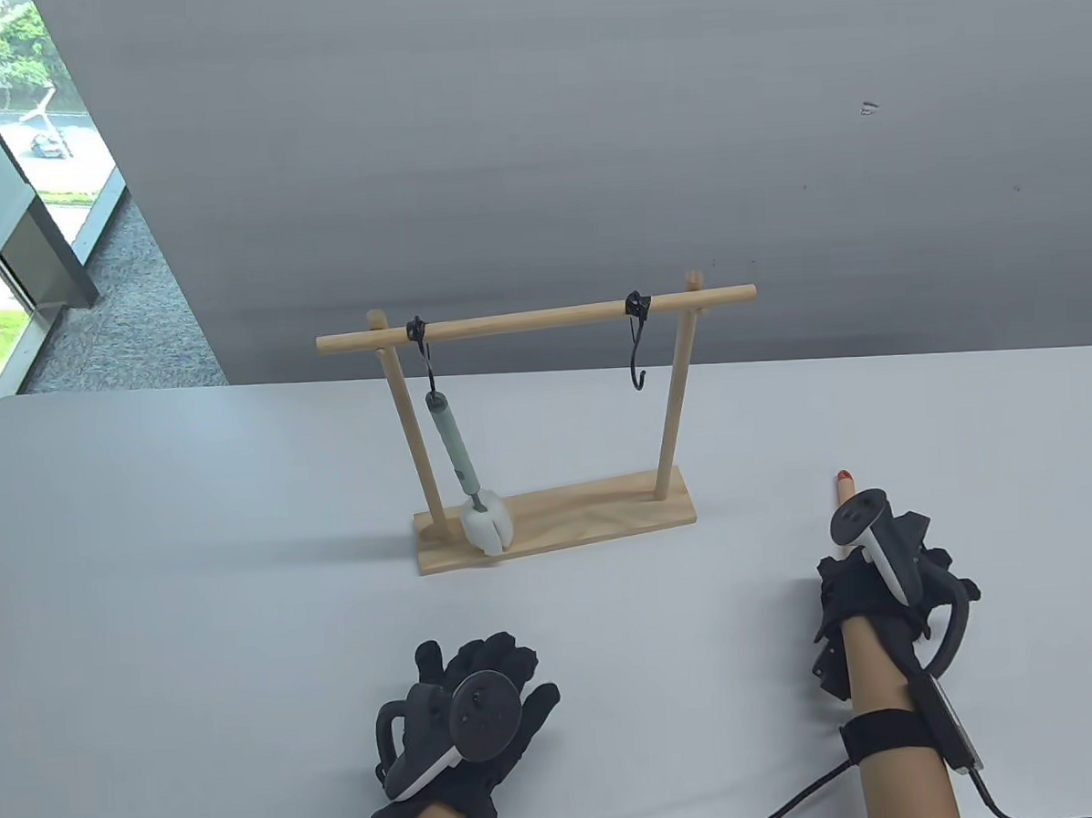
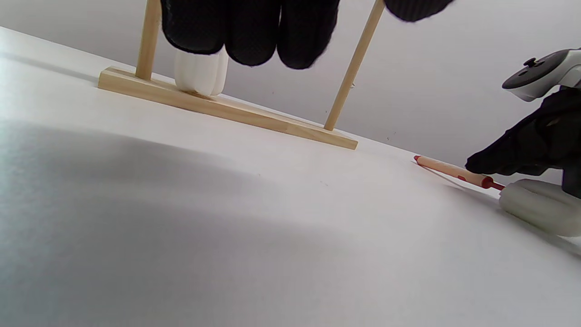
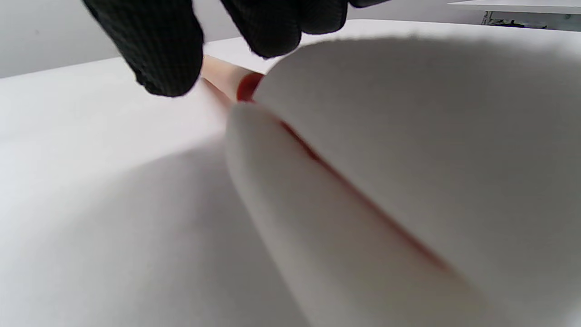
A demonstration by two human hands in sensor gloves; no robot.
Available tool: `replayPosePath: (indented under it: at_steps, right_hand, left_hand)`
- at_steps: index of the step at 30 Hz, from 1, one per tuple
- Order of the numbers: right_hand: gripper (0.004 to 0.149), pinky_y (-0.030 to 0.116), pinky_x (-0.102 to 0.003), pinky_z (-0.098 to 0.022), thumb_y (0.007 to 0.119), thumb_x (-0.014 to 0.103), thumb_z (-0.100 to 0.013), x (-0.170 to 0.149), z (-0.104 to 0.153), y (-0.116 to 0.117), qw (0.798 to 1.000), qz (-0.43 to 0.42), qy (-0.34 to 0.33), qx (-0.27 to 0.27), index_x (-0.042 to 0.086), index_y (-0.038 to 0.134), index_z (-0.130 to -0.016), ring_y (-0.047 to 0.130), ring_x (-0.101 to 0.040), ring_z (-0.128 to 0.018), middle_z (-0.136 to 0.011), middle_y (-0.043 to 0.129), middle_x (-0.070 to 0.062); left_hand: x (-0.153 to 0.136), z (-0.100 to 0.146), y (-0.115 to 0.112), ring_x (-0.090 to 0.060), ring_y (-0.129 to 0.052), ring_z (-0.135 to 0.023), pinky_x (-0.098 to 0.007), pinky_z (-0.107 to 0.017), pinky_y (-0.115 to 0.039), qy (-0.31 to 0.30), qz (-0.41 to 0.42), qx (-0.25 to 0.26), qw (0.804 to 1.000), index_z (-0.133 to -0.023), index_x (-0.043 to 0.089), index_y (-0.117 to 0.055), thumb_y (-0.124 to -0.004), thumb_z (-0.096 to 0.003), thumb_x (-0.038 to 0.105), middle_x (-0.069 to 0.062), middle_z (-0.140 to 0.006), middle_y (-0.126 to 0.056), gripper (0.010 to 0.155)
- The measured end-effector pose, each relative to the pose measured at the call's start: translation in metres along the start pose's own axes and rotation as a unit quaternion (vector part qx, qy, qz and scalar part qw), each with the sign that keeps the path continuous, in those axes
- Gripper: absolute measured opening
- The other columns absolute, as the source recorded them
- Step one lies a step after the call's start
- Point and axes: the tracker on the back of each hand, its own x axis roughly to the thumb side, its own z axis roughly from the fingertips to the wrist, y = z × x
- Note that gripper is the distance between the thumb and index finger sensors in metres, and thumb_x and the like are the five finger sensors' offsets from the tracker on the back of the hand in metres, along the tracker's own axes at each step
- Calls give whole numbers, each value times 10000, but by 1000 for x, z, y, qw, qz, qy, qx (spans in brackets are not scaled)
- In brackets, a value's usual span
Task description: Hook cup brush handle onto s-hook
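**Right hand reaching for the second brush**

We should close on the wooden handle (image 2: 447,169) of the cup brush (image 2: 535,206), lying near right on the table (image 1: 197,555), then lift its end towards the free s-hook (image 1: 636,349). Our right hand (image 1: 870,566) hovers over it, grip unclear; our left hand (image 1: 470,705) rests flat, fingers spread.

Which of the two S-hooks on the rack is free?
The right S-hook, by the right post, hangs empty. The left S-hook already carries the grey-handled brush.
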Motion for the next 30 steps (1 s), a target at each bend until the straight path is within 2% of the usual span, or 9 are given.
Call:
replayPosePath:
  at_steps: [3, 6, 12, 20, 24, 30]
  right_hand:
    - [716, 133, -770, -693, 735, 448, -572, 3, -4, 1, 998, 49, 27, 12, 60, 469, -1112, 219, -489, -1110, -1182, 286, -198]
    - [691, 123, -762, -701, 734, 446, -572, 2, -9, 2, 999, 17, 17, 26, 42, 521, -1090, 218, -480, -1116, -1183, 293, -189]
    - [590, 149, -739, -726, 736, 433, -577, 5, -9, 7, 999, 36, 29, 9, 33, 669, -1006, 291, -465, -1120, -1173, 388, -176]
    - [554, 176, -730, -731, 750, 404, -570, 8, -6, 11, 999, 38, 14, -9, 0, 709, -947, 355, -464, -1108, -1147, 459, -179]
    - [552, 190, -724, -727, 754, 411, -558, 9, 3, 6, 999, 42, -4, -25, 6, 726, -932, 383, -469, -1097, -1137, 484, -182]
    - [547, 218, -728, -713, 762, 414, -541, 12, 35, -17, 993, 18, -75, -92, 14, 741, -913, 418, -482, -1078, -1123, 510, -190]
  left_hand:
    - [-2, -1, -5, -398, -780, -973, -698, -715, -386, 5, -12, -15, 1000, -959, 250, -745, -583, -504, 597, -111, -1068, -753, 595]
    - [-1, -2, -6, -398, -775, -978, -698, -716, -381, 7, -18, -16, 1000, -962, 251, -741, -582, -506, 598, -107, -1071, -751, 595]
    - [-1, -1, -8, -395, -778, -977, -699, -715, -379, 8, -29, -17, 999, -922, 252, -783, -581, -505, 596, -105, -1061, -765, 577]
    - [1, -2, -10, -395, -776, -979, -700, -713, -374, 9, -36, -18, 999, -886, 246, -818, -581, -506, 596, -106, -1061, -766, 569]
    - [2, -1, -10, -400, -761, -988, -700, -713, -370, 9, -40, -15, 999, -894, 248, -810, -580, -506, 597, -110, -1072, -748, 570]
    - [4, 1, -6, -407, -737, -1002, -702, -714, -361, 10, -43, 1, 999, -912, 250, -794, -581, -506, 595, -116, -1093, -714, 574]
